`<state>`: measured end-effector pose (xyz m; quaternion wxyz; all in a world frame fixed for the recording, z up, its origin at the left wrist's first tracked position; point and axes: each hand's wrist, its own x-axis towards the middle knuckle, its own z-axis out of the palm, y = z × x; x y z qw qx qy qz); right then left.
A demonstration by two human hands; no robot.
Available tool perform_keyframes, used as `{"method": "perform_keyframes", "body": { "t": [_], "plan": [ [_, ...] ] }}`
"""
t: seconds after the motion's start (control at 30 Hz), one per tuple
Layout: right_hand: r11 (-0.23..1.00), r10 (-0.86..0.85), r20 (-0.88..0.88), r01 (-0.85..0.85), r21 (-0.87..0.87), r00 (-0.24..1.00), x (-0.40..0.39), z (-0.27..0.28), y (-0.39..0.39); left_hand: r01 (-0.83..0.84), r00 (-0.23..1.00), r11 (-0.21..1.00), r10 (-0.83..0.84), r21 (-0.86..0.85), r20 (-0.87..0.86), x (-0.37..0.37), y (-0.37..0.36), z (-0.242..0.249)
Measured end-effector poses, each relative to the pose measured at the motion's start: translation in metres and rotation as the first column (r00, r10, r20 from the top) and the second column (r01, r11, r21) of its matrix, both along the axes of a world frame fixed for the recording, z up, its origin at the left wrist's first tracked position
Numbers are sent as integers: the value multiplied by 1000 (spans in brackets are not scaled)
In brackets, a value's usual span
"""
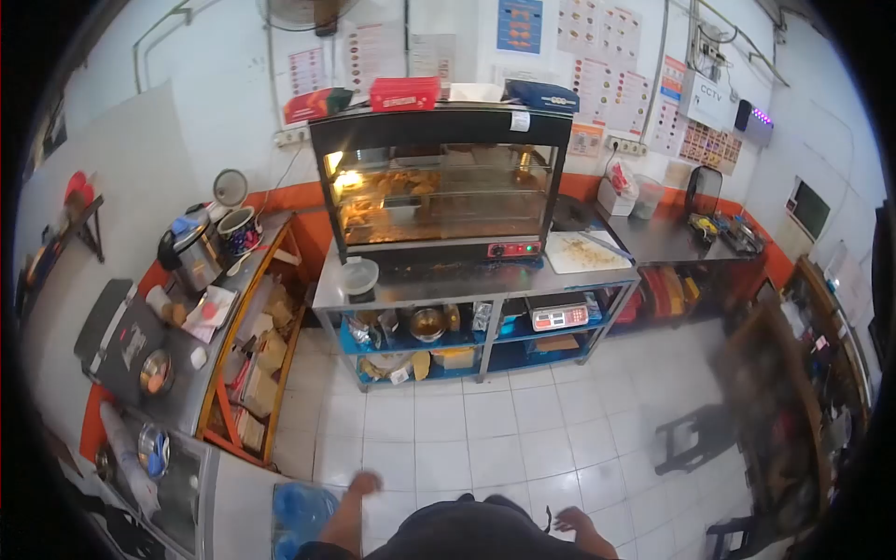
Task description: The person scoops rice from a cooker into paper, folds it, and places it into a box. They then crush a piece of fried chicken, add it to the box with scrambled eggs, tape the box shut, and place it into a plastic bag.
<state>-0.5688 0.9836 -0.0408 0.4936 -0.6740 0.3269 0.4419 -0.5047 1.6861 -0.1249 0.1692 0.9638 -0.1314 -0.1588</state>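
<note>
My left hand (367,483) hangs low over the white tiled floor, beside large blue water bottles (303,509). It holds nothing that I can see, and its loosely bent fingers are small in view. On the other side of my dark shirt, my right hand (571,519) hangs with fingers apart and nothing in it. Both hands are well short of the steel counter (420,289). On that counter stands a lit glass food warmer (443,191) with fried pieces on its shelves. Beside it lie a white cutting board (581,254) with crumbs and a knife (605,244).
A clear round tub (359,276) sits at the counter's left end. Below, a shelf holds a digital scale (560,318) and a metal bowl (427,324). The left counter carries a steel pot (196,261). Dark plastic stools (695,437) stand at right.
</note>
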Motion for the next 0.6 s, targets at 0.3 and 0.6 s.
{"method": "perform_keyframes", "body": {
  "t": [0.3,0.6],
  "plan": [
    [873,-466,29,454,177,884,113,-58,-116,50,552,724,554,-688,623,477,13,547],
    [947,-318,232,317,42,919,466,-56,-102,-1,174,785,610,-619,773,695,57,759]
  ]
}}
